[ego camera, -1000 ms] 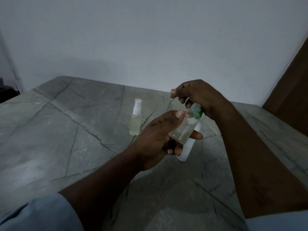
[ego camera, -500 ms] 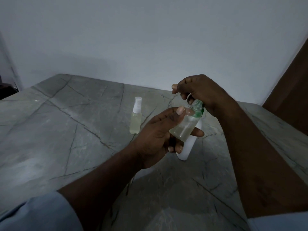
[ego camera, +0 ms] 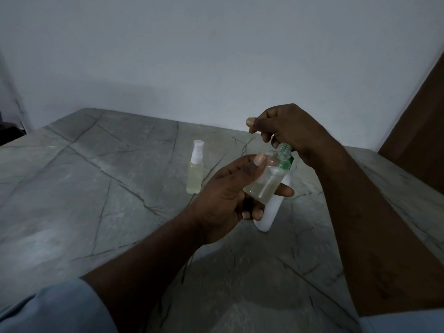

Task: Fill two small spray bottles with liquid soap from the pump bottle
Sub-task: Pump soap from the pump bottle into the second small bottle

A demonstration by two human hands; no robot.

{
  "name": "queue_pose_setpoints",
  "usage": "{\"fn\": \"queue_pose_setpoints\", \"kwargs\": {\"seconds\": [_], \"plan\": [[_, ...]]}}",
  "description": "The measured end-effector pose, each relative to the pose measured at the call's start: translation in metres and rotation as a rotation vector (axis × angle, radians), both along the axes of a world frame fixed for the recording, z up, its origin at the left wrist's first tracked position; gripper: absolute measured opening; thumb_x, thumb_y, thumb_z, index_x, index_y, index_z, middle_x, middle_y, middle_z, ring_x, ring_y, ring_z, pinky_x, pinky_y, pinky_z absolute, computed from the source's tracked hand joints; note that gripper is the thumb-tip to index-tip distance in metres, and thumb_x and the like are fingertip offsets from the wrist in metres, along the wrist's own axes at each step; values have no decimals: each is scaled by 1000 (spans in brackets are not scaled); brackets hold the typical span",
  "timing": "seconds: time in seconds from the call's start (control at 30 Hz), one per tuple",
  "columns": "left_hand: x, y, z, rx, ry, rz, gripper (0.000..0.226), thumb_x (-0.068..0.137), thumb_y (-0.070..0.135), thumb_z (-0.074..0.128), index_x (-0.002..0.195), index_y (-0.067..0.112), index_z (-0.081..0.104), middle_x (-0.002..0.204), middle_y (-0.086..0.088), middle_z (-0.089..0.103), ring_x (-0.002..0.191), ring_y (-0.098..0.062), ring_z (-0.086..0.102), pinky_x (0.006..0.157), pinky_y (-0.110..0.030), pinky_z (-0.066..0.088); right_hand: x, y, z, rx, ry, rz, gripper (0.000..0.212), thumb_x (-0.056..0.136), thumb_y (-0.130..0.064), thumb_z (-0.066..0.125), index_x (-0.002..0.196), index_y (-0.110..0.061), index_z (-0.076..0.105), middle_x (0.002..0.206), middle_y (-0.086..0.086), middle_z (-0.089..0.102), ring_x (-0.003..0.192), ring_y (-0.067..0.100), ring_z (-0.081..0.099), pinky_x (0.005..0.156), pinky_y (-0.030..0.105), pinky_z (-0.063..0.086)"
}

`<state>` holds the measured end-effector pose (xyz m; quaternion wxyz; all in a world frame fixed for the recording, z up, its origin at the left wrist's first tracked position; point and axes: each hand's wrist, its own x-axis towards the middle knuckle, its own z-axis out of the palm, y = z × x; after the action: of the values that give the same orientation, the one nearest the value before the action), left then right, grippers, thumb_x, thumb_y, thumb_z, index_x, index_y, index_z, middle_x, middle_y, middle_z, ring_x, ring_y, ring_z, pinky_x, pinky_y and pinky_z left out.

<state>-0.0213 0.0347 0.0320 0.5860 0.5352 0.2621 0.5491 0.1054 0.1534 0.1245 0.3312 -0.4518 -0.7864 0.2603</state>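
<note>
Over a grey, veined stone surface [ego camera: 96, 188], a person's right hand [ego camera: 293, 131] has lifted slightly clear of the threaded neck of the open spray bottle [ego camera: 264, 186]. The neck now shows bare beneath the curled fingers. Whether that hand holds a cap or the pump head cannot be told from this angle.

The left hand [ego camera: 228, 188] grips the open spray bottle around its body and tilts its mouth toward the right hand. It holds the bottle in the air just in front of the white pump bottle [ego camera: 269, 215]. The pump bottle stands on the surface behind it, its green collar [ego camera: 287, 163] showing beside the neck.

Pale liquid lies only in the lower part of the held bottle, so this fill looks unfinished and more soap seems to be needed. The capped spray bottle [ego camera: 195, 174] stands upright on the surface, apart to the left, apparently already filled nearly to its shoulder.

Compared with a second ago, the right hand sits higher above the neck and the held bottle has risen a little with it. The capped spray bottle and the pump bottle have not shifted on the surface.
</note>
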Motion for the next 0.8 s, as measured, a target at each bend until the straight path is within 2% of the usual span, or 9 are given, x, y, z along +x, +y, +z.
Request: {"fn": "queue_pose_setpoints", "kwargs": {"seconds": [0.17,0.33,0.47,0.57,0.7,0.8], "plan": [[0,2,-2,11,14,21,48,95,49,45,125,14,59,93,-10,75,51,-18,49,52,-35,31,0,3,-3,-71,-8,9,23,91,-36,71,90,-14,79,69,-3,64,55,11,50,62,31,41],[0,0,-1,-7,34,29,41,93,48,45,118,19,61,88,-7,76,51,-19,49,54,-32,32,0,4,-7,-122,2,19,23,91,-34,73,90,-13,80,67,-3,64,56,11,51,71,37,44],[0,2,-2,-15,34,29,44,93,49,47,122,18,60,97,-12,76,51,-19,49,51,-30,34,0,3,-5,-86,-13,6,26,92,-37,72,90,-12,80,67,-3,64,48,5,51,65,32,43],[-1,2,-3,12,12,21,47,95,50,47,126,16,59,101,-15,75,50,-18,50,55,-32,33,-1,1,-2,-40,-34,-10,29,91,-41,72,90,-13,79,69,-3,65,49,4,52,61,28,40],[0,2,0,19,21,20,42,93,50,46,120,22,61,91,-6,76,51,-17,50,54,-31,37,0,1,1,23,-9,-41,29,91,-43,72,88,-15,77,71,-3,66,56,8,53,61,27,40],[0,2,0,22,19,24,44,93,48,46,122,19,61,88,-6,75,51,-18,48,52,-34,32,-1,2,-2,-33,-8,-14,25,91,-39,72,87,-15,78,68,-4,64,53,7,51,62,29,40]]}}
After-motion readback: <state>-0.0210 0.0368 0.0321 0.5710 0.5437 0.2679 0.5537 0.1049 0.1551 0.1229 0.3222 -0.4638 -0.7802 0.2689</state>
